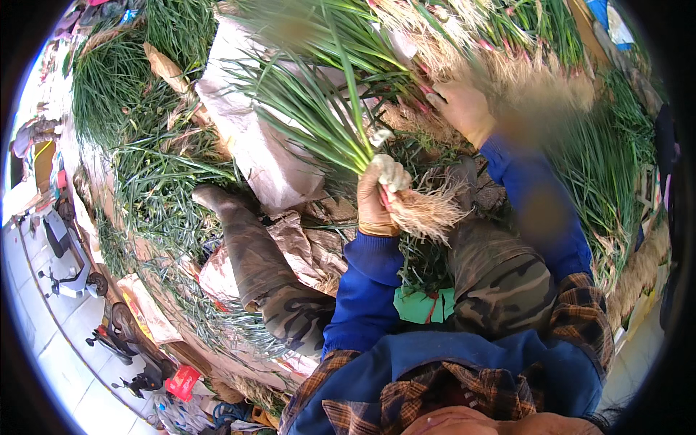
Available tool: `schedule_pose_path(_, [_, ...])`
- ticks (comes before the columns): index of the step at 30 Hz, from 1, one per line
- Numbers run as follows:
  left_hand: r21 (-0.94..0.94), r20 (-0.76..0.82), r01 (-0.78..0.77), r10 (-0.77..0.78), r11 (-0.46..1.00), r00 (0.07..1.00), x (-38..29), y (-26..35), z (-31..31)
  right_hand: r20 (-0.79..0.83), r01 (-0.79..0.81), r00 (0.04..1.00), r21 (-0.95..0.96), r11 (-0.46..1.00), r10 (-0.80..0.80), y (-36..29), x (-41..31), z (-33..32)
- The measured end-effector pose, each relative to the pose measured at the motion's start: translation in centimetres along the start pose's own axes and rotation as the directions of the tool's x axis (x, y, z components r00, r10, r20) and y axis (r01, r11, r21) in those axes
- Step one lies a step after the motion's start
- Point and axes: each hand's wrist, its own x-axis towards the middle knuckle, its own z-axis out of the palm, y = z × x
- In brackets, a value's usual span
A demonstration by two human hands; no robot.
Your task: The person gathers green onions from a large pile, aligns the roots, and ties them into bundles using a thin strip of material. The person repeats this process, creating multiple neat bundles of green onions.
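Wearing a pale, dirty glove, my left hand (382, 182) is closed around a bunch of green onions (331, 133). Long green leaves point to the upper left, and a tuft of pale roots (427, 212) hangs out to the lower right. My right hand (462, 109), also gloved, reaches to the reddish stems of another bunch of green onions (416, 89) on the pile at the top; whether its fingers have closed on them cannot be told. A white woven sack (255, 119) lies beneath the leaves of the held bunch.
Loose green leaves (163, 163) are heaped at the left. More green onions (592, 157) lie in a pile along the right. Between my camouflage-clad legs, a green object (424, 304) shows. Parked scooters (73, 272) and a red bag (183, 381) are at the far left and lower left.
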Motion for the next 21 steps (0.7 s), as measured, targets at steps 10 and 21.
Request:
schedule_pose_path(10, [0.511,-0.259,-0.051,0.21,0.858,0.943,2.2,-1.6,4.0,-0.119,0.358,0.933,0.2,0.912,-0.34,-5.9,-5.1,-6.7])
schedule_pose_path(21, [0.173,-0.2,-0.044,0.079,0.984,0.977,-1.8,-2.2,1.5,0.322,-0.232,0.915,0.913,0.336,-0.242,-7.8,-2.6,-2.9])
